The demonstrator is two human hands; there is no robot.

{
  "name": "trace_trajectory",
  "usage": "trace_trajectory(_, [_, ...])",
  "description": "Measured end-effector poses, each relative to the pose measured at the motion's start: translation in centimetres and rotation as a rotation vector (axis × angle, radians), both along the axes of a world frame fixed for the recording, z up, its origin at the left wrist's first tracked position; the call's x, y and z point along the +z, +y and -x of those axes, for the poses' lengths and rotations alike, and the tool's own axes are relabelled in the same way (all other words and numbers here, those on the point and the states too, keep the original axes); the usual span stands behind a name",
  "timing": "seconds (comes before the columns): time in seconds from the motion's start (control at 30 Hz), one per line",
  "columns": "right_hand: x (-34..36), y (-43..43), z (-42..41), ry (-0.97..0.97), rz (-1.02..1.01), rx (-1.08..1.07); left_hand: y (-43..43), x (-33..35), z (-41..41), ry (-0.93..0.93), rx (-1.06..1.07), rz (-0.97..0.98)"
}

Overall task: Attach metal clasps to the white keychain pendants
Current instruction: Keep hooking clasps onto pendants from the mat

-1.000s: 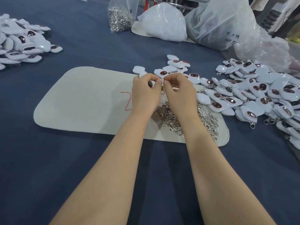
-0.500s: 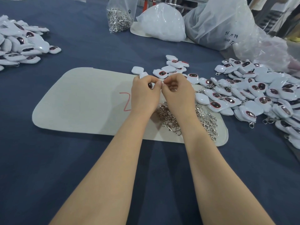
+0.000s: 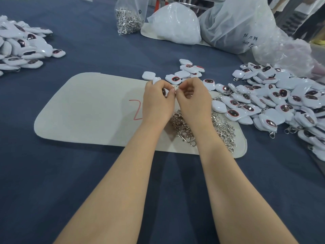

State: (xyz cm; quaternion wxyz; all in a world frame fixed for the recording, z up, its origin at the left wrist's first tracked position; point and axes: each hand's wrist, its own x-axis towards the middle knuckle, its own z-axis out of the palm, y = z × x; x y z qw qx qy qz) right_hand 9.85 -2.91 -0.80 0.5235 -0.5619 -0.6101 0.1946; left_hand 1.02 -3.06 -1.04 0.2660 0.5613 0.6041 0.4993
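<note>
My left hand (image 3: 158,101) grips a white pendant (image 3: 163,91), mostly hidden in the curled fingers, with only a dark patch showing. My right hand (image 3: 193,101) pinches a small metal ring of a clasp (image 3: 175,88) at the fingertips, right where the two hands meet. Both hands hover over the far edge of a pale mat (image 3: 88,110). A heap of loose metal clasps (image 3: 223,131) lies on the mat below my wrists. Loose white pendants (image 3: 190,71) lie just beyond my hands.
A large pile of pendants (image 3: 281,99), some with clasps on, spreads at the right. Another pendant pile (image 3: 22,48) sits far left. A clear bag of clasps (image 3: 128,18) and white plastic bags (image 3: 175,25) stand at the back on the blue cloth.
My hands stay pressed together at the fingertips with only slight finger movement. The metal ring now shows between the fingertips.
</note>
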Motion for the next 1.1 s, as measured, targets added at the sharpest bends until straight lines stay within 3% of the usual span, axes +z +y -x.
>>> trace_trajectory(1.1, [-0.17,-0.08,0.23,0.013,-0.023,0.003,-0.06,-0.03,-0.46,-0.008,0.015,-0.063])
